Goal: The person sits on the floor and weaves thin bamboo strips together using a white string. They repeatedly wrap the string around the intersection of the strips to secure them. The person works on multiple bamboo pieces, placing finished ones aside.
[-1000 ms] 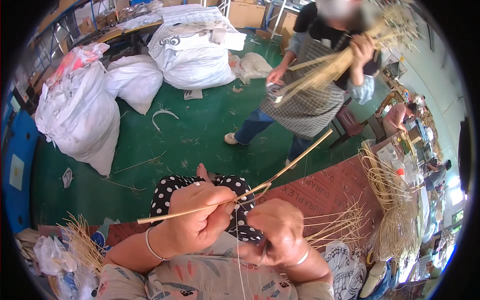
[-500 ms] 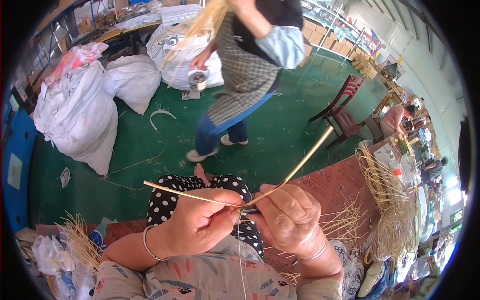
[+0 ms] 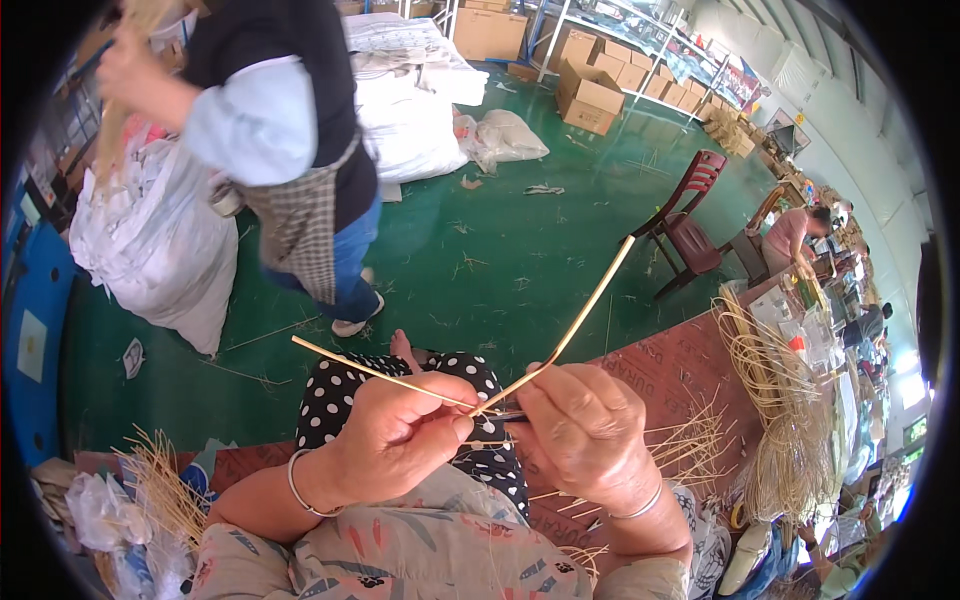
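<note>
Between my hands, two thin tan cane strips meet in a V above my lap. My left hand pinches the joint with thumb and forefinger, and the shorter cane strip sticks out past it to the upper left. Closed around the longer cane strip, my right hand has the strip rising bent to the upper right. A small dark tool shows between my right fingers and the joint; its kind cannot be made out.
Loose cane pieces lie on a reddish board to the right, beside a coiled cane bundle. More cane stands at left. A person walks past white sacks. A wooden chair stands beyond.
The walking person has moved left with a cane bundle, uncovering cartons behind. The longer strip has shifted slightly left and stands steeper. Both hands keep their grip.
</note>
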A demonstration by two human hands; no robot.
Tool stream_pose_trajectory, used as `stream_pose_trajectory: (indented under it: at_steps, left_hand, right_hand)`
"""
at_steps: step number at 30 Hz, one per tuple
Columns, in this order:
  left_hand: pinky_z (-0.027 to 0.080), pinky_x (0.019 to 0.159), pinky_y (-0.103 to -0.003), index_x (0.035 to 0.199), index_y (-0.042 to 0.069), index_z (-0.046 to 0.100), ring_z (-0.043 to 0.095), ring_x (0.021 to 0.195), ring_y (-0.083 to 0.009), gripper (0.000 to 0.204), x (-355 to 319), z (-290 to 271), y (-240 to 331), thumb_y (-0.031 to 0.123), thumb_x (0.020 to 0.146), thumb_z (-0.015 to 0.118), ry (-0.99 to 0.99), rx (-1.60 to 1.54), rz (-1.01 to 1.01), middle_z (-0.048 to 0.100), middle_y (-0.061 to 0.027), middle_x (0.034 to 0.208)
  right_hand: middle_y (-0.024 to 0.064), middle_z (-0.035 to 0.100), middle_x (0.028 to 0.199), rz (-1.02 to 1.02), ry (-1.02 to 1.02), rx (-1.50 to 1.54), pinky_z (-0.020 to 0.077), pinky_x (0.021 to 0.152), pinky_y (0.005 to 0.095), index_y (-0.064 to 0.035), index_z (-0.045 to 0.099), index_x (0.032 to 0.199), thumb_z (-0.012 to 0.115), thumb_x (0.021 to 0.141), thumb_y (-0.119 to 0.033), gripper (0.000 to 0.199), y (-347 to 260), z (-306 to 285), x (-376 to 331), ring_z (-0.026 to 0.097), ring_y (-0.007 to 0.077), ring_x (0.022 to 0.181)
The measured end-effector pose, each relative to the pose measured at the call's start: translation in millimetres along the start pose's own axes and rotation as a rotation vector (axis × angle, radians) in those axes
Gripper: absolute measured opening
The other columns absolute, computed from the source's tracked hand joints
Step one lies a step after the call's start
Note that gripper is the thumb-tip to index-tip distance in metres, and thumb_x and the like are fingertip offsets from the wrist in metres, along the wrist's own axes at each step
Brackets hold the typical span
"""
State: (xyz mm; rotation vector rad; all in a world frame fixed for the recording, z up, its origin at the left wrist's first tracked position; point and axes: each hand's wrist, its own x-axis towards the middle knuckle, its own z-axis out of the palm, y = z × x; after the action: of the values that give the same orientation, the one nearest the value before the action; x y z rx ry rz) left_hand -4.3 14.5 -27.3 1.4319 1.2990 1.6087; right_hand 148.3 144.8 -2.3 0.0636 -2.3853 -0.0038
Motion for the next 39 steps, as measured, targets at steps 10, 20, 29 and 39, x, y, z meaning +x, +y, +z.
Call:
stream_pose_trajectory:
  at_steps: [10, 20, 29, 39]
  left_hand:
    - [0.034, 0.044, -0.017, 0.09, -0.006, 0.055, 0.044, 0.052, -0.0021, 0.011, -1, 2, -2, -0.005, 0.079, 0.053, -0.02, -0.057, -0.03, 0.053, -0.0011, 0.064]
    - [0.041, 0.048, -0.021, 0.09, 0.0, 0.057, 0.051, 0.056, -0.0077, 0.012, -37, -87, -6, 0.002, 0.079, 0.054, 0.464, 0.038, -0.206, 0.057, -0.0038, 0.069]
    - [0.035, 0.037, -0.023, 0.093, 0.004, 0.055, 0.049, 0.045, -0.0122, 0.018, -275, -256, -16, 0.017, 0.081, 0.059, 1.522, 0.064, -0.388, 0.053, -0.0034, 0.06]
    - [0.04, 0.049, -0.03, 0.08, 0.008, 0.059, 0.051, 0.058, -0.0173, 0.023, -509, -288, -54, 0.03, 0.077, 0.058, 1.742, 0.204, -0.71, 0.054, -0.0048, 0.066]
  right_hand:
    - [0.0083, 0.057, 0.091, -0.031, 0.064, 0.038, 0.0495, 0.056, 0.0299, -0.0024, 0.058, 0.088, 0.071, 0.053, -0.009, 0.038, -1, 10, -3, 0.058, 0.0216, 0.07]
    - [0.0091, 0.056, 0.102, 0.643, 0.238, 0.768, 0.0444, 0.068, 0.0244, -0.0027, 0.057, 0.099, 0.072, 0.071, -0.026, 0.04, 6, 30, -32, 0.052, 0.012, 0.078]
    - [-0.0002, 0.053, 0.07, 1.298, -0.118, 0.889, 0.0388, 0.05, 0.0199, 0.0001, 0.055, 0.082, 0.058, 0.073, -0.002, 0.009, 52, 111, -172, 0.047, 0.006, 0.058]
    - [0.0031, 0.053, 0.061, 1.487, -0.154, 0.389, 0.0396, 0.048, 0.027, 0.002, 0.058, 0.075, 0.06, 0.072, -0.01, 0.012, 91, 102, -259, 0.047, 0.0102, 0.054]
